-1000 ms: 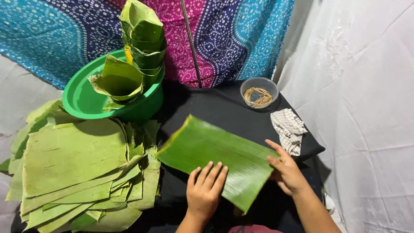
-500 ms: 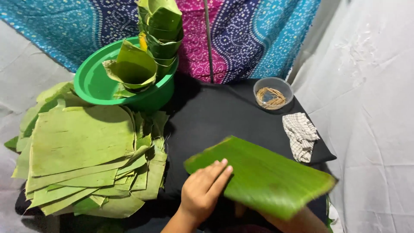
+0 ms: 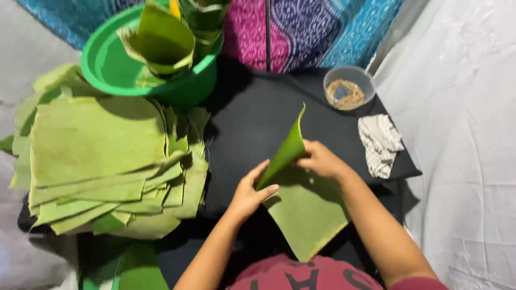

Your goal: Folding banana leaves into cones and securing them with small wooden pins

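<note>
One camera only, worn on the person's head, looking steeply down from close above a low counter draped in black cloth (image 3: 258, 115). The forearms enter from the bottom edge, and the left hand (image 3: 248, 193) and right hand (image 3: 322, 161) sit just below mid-frame. The counter's far edge, against a patterned blue and magenta fabric (image 3: 301, 29), lies toward the top. No second view shares the scene.

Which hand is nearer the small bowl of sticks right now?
Right. The right hand is just below the bowl; the left hand is farther down and left, on the leaf.
</note>
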